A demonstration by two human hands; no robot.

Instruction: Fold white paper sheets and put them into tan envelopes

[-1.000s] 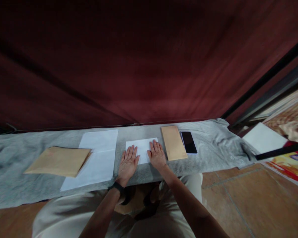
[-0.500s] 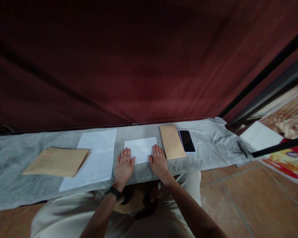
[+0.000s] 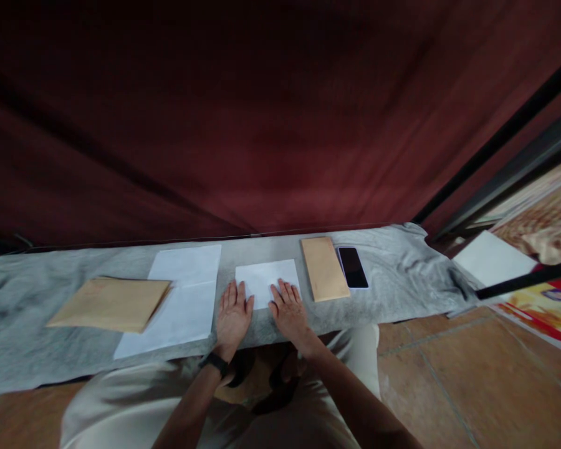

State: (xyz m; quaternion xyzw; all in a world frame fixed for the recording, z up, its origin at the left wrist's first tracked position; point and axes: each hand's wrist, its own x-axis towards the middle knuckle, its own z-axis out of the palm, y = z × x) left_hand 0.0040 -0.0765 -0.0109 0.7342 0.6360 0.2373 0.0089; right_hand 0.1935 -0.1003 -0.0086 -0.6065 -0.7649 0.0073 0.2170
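A folded white sheet (image 3: 265, 277) lies on the grey cloth (image 3: 393, 274) in front of me. My left hand (image 3: 232, 315) rests flat beside its near left corner, fingers stretched out, a black band on the wrist. My right hand (image 3: 288, 310) lies flat with fingers apart over the sheet's near edge. Neither hand holds anything.
Left of the hands lies a large white paper (image 3: 177, 298), and further left a big brown envelope (image 3: 110, 303). To the right are a narrow brown envelope (image 3: 324, 267) and a dark phone (image 3: 352, 267). A red curtain hangs behind. Tiled floor and another white sheet (image 3: 493, 257) are at right.
Both hands have slid back toward me off the white sheet; the right hand has also shifted left along the sheet's near edge.
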